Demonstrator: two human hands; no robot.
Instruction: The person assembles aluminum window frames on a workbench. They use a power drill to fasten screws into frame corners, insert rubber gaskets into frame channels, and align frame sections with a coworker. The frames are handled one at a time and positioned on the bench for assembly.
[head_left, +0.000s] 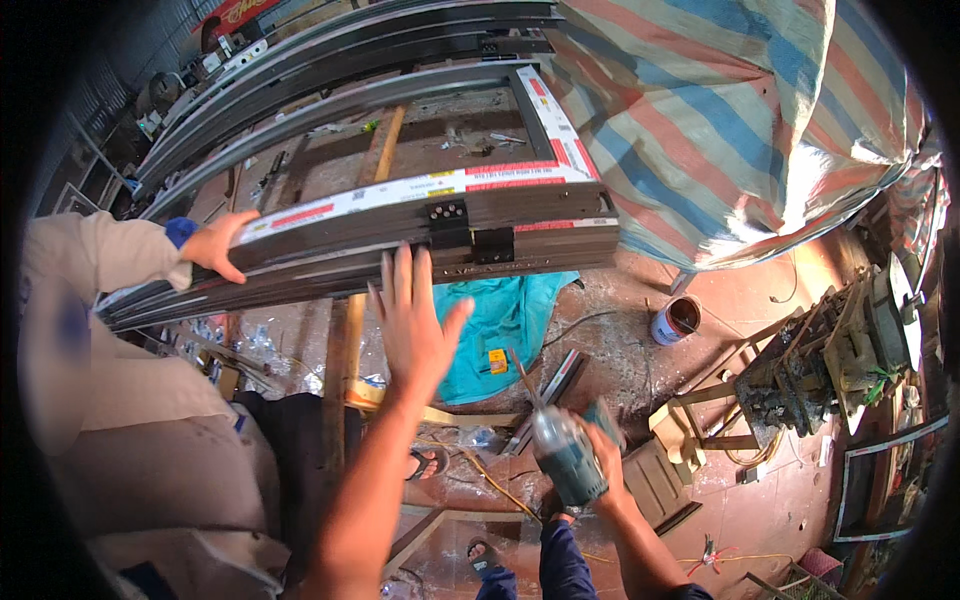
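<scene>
While the left hand [412,325] spreads flat with its fingers fanned wide, grip released, it presses up against the near edge of the dark aluminium door frame [400,225], apparently to keep the long profile from sliding. That frame lies across a rough wooden workbench [385,140], its top face covered by white and red protective tape, with a black hinge block [449,222] right above the fingertips. Down lower, the right hand [600,455] has its grip clenched round a blue-green cordless drill [565,455], bit angled up towards the frame but well short of it, seemingly kept ready while the other hand steadies. Over on the left, a co-worker in beige sleeves has a hand [218,245] laid on the same frame further along, likely bracing that end. More dark profiles [340,50] are stacked at the far side. Behind, a striped red and blue tarpaulin [730,120] billows. The concrete floor [620,360] is dusty and littered: a teal cloth [505,325], a small paint tin [675,322], wooden stools and scattered cable.
</scene>
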